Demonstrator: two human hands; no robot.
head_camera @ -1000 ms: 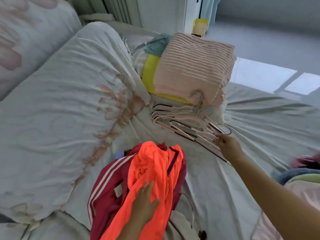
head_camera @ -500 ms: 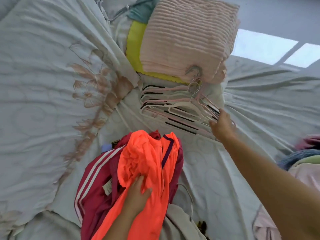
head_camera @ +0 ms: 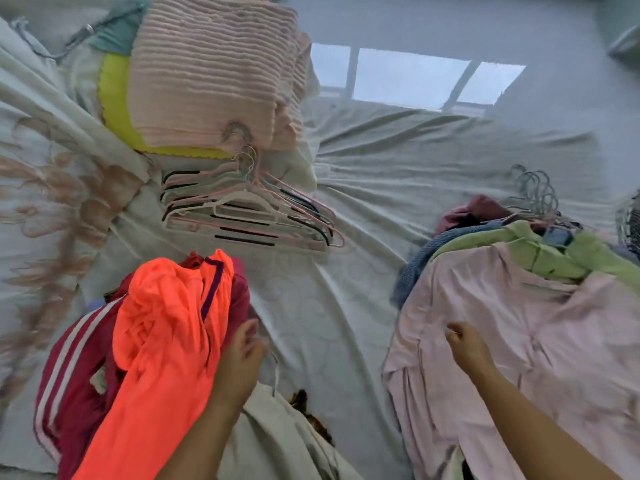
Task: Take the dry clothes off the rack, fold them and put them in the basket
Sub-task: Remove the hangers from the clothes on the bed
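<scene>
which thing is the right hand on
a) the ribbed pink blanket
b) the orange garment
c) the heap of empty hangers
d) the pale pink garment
d: the right hand sits on the pale pink garment with its fingers curled into the fabric, apart from the hangers further up the bed.
</scene>
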